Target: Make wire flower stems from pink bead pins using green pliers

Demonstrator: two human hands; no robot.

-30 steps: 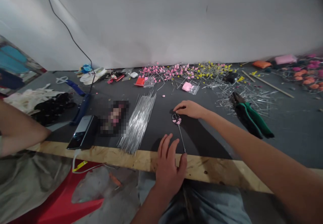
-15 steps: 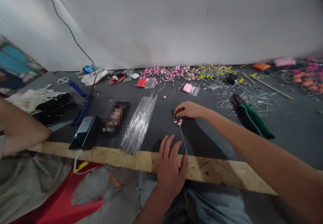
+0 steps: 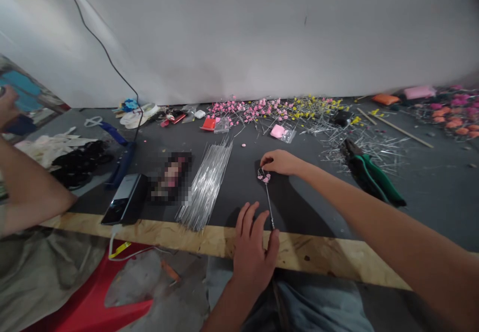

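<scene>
A thin wire stem [image 3: 270, 203] lies on the dark tabletop, its wire loops set with small pink beads or clay bits [image 3: 264, 178] at the far end. My right hand [image 3: 280, 163] is closed in a pinch on the fine wire at the top of those loops. At the table's front edge rests my left hand [image 3: 254, 244], fingers spread and thumb close to the stem's lower end; whether it touches is unclear. Left of my hands lies a bundle of straight silver wires [image 3: 209, 184]. A small pink piece [image 3: 243, 145] sits beyond.
Green-handled pliers [image 3: 374, 177] lie right, beside loose wires [image 3: 377, 145]. Pink-tipped stems [image 3: 243, 110] and yellow-tipped stems [image 3: 314, 106] line the wall. A phone [image 3: 123, 199] with a cable stands left, near a co-worker's arm [image 3: 33, 187]. A pink packet [image 3: 278, 131] lies behind.
The stem's lower end has swung slightly left, and my right hand has shifted a little right. At the far left, a co-worker's hand has risen into view. My left hand has barely moved.
</scene>
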